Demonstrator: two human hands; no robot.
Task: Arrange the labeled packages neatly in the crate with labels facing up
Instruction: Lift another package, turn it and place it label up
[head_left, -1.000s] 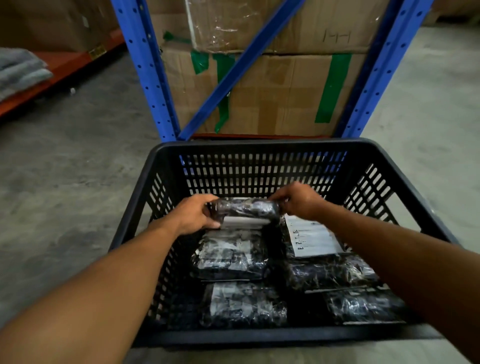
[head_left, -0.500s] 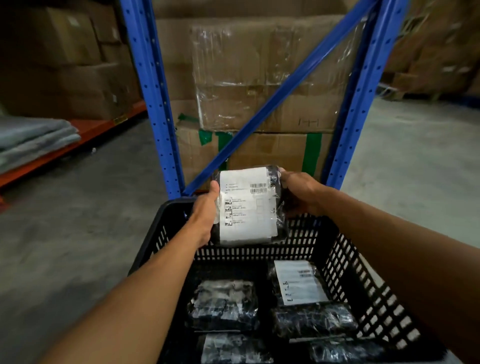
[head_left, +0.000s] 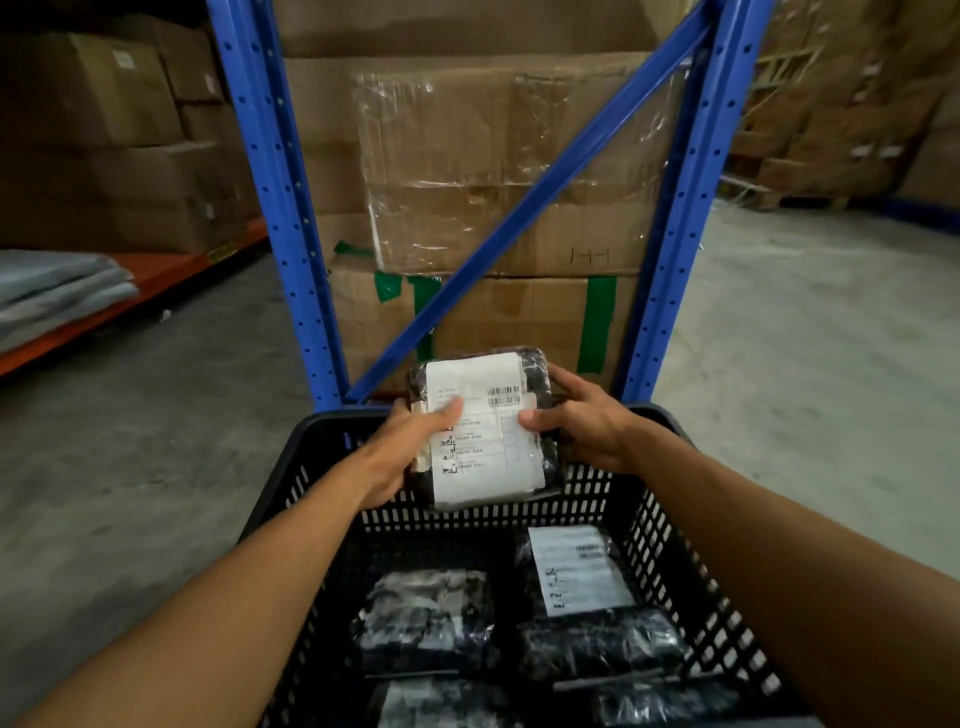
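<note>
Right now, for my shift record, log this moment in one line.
both hands: left hand, right hand | holding package above crate | label facing camera | not yet placed

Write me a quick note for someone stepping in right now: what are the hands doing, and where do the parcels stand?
Left hand and right hand grip one labeled package above the crate's far rim, label toward the camera.
In the crate: one package with a clear white label up; the other wrapped packages are hard to read.
Left: set the held package down label up, then check the rest.
</note>
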